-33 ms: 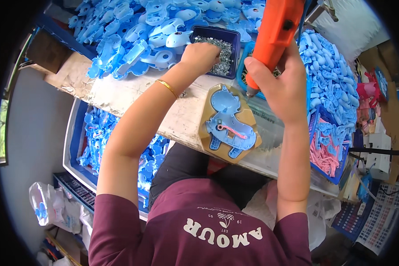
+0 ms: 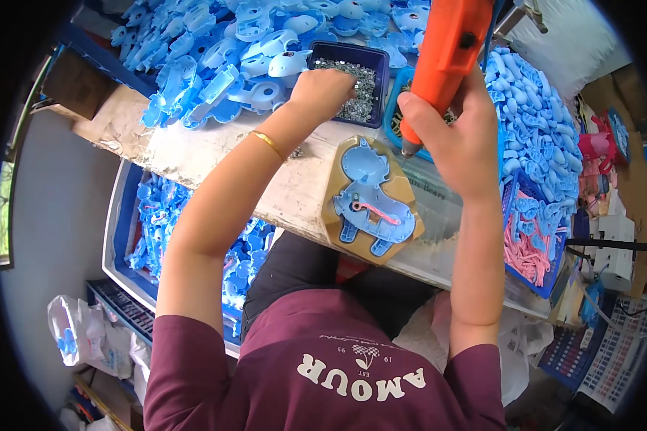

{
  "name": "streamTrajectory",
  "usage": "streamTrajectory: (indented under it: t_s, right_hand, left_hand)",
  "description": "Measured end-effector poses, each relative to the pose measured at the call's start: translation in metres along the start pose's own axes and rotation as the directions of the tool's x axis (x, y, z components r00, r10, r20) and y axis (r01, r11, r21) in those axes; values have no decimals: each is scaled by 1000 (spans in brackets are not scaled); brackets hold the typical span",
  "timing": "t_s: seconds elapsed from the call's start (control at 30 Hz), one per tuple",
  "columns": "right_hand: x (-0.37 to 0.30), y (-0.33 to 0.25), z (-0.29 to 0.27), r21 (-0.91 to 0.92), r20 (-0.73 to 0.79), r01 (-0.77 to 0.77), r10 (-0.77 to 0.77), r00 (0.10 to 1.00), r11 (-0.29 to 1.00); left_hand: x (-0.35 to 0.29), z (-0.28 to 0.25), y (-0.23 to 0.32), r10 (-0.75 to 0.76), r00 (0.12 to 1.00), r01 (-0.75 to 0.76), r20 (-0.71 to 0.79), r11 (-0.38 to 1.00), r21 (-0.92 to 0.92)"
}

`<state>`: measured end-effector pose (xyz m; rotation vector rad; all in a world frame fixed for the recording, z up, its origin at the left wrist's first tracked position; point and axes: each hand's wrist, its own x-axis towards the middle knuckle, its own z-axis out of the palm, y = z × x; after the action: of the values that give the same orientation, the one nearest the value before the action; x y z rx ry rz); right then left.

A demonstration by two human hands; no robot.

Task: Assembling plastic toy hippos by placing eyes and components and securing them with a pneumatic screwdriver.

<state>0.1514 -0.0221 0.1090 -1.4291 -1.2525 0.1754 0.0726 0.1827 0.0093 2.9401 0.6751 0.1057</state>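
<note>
**Light blue toy shell (image 2: 370,195) at the centre, heavier orange power screwdriver (image 2: 447,61) at 1 o'clock**

Taking the tan jig (image 2: 401,182) as the middle of the clock, the hollow shell lies in it, inner side up, with a pink strip (image 2: 382,215) inside the body. The shell looks like thin, stiff plastic: light, rather smooth, likely to crack or mark at its small pegs if forced. It is best lifted by its outer rim, well away from the loose-looking strip, which seems softer and easily knocked askew.

The right hand (image 2: 461,133), at 2 o'clock, is wrapped around the screwdriver, its tip pointing down and left. This is probably the weightiest thing here; a full-palm hold near the lower body should steady it.

The left hand (image 2: 323,93), between 11 and 12 o'clock, reaches into the dark blue tray (image 2: 384,80). Its fingertips are hidden, so whether they pinch anything cannot be told. The silvery metal pieces (image 2: 363,99) there look tiny, hard and slippery, suiting a thumb-and-finger pinch.
</note>
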Motion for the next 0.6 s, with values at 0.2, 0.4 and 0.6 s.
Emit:
streamTrajectory:
  t_s: [0.2,0.4,0.6]
  right_hand:
    - [2,4,-13,-42,111,-18,23,994,999]
    - [1,2,-19,114,179,-152,130,975,982]
    - [-18,-12,-2,456,178,-207,140,974,866]
  left_hand:
    - [-25,18,-10,288,882,-261,-372,958,121]
    - [-40,12,2,255,896,-244,-364,967,77]
    - [-97,13,64,409,754,-549,-514,822,-150]
